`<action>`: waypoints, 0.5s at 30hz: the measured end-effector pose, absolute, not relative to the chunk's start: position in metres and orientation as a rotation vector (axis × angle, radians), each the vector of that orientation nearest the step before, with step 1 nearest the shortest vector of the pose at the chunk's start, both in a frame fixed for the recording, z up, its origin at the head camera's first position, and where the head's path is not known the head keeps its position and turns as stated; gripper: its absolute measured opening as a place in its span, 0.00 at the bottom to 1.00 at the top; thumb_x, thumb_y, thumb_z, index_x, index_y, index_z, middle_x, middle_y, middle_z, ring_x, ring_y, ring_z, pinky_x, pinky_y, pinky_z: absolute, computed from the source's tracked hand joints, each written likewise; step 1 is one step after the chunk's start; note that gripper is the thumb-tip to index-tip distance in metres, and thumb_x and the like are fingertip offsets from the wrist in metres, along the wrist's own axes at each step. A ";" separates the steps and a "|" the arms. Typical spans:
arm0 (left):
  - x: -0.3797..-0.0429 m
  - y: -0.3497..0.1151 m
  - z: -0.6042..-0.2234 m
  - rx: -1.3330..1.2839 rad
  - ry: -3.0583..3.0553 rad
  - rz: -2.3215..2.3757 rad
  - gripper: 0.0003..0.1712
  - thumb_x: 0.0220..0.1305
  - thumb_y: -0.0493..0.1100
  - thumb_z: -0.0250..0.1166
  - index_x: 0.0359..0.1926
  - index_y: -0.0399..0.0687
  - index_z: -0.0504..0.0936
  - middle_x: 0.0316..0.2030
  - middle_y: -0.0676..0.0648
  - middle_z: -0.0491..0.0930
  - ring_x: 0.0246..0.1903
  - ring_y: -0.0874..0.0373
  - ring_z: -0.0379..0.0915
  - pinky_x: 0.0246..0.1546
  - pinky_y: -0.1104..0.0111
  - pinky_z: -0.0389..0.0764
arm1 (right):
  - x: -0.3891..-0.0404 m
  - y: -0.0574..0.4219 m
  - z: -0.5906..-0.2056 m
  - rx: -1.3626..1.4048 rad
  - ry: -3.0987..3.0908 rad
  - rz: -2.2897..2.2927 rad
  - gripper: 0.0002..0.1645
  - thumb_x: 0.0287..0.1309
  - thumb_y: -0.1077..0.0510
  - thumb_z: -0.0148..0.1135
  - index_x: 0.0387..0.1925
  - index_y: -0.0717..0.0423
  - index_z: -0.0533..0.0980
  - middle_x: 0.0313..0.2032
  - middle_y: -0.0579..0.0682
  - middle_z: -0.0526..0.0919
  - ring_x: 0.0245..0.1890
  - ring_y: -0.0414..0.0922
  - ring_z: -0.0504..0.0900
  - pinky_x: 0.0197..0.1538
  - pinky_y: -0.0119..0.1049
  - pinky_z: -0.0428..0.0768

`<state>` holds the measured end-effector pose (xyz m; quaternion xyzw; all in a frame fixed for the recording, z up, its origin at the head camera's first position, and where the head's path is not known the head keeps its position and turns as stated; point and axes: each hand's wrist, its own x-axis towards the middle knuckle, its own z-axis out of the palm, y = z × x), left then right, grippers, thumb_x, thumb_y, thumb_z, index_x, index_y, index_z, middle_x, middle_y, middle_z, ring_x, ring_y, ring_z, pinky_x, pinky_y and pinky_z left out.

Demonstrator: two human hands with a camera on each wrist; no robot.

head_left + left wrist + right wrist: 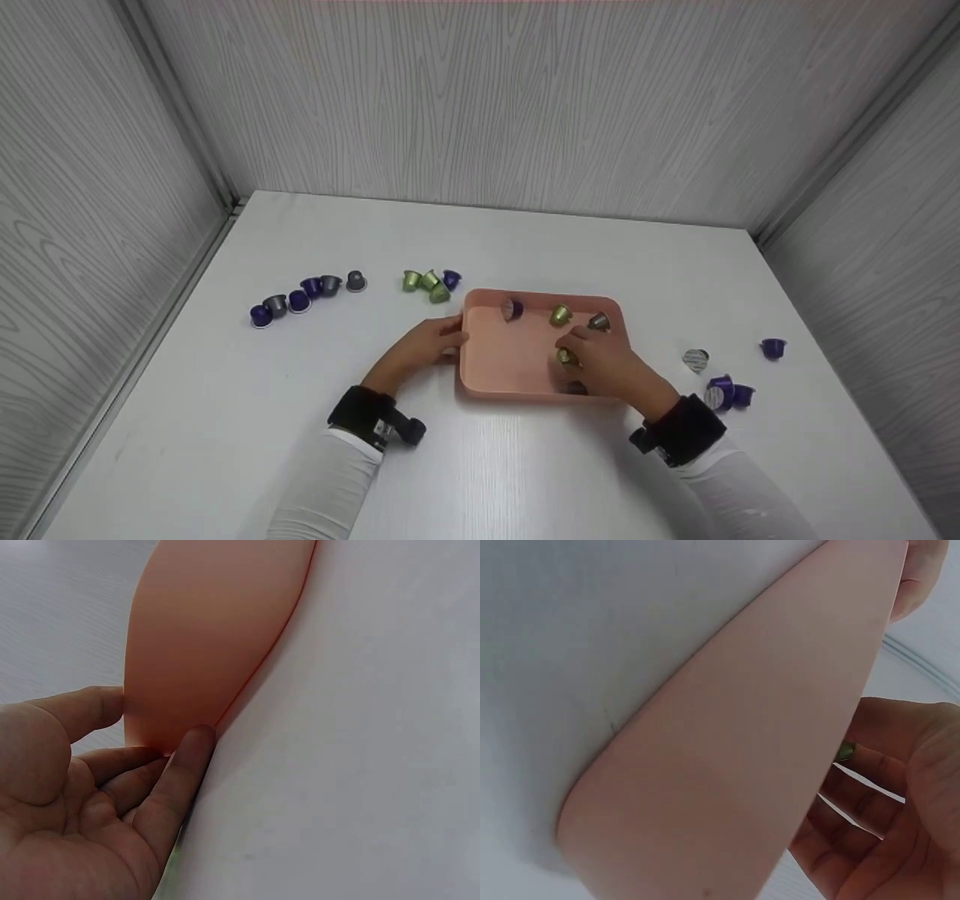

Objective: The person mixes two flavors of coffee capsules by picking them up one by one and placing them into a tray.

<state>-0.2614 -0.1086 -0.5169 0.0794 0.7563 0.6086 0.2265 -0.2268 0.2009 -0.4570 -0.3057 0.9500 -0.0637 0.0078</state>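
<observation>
A pink tray (502,360) lies on the white table with several coffee capsules in it. My left hand (427,346) grips the tray's left side, thumb at the rim and fingertips at the lower edge in the left wrist view. Over the tray's right half, my right hand (604,361) pinches a green coffee capsule (568,357), mostly hidden by the tray wall in the right wrist view. Further back in the tray are a purple capsule (513,309), another green capsule (560,315) and a grey capsule (599,322). A dark capsule (576,388) sits partly covered near the front wall.
Left of the tray, purple and grey capsules (299,301) form a slanting row. Green capsules (430,280) and one purple capsule (451,279) cluster behind its left corner. More purple capsules (742,396) lie at the right. Grey wood-grain panels (480,105) enclose the table.
</observation>
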 end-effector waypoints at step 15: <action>-0.260 -0.109 -0.515 0.233 2.092 1.682 0.32 0.74 0.43 0.55 0.74 0.43 0.59 0.68 0.42 0.65 0.57 0.50 0.74 0.54 0.63 0.78 | -0.223 0.196 -0.465 -1.090 2.962 -0.176 0.14 0.57 0.61 0.69 0.45 0.60 0.81 0.41 0.52 0.81 0.41 0.47 0.82 0.47 0.41 0.82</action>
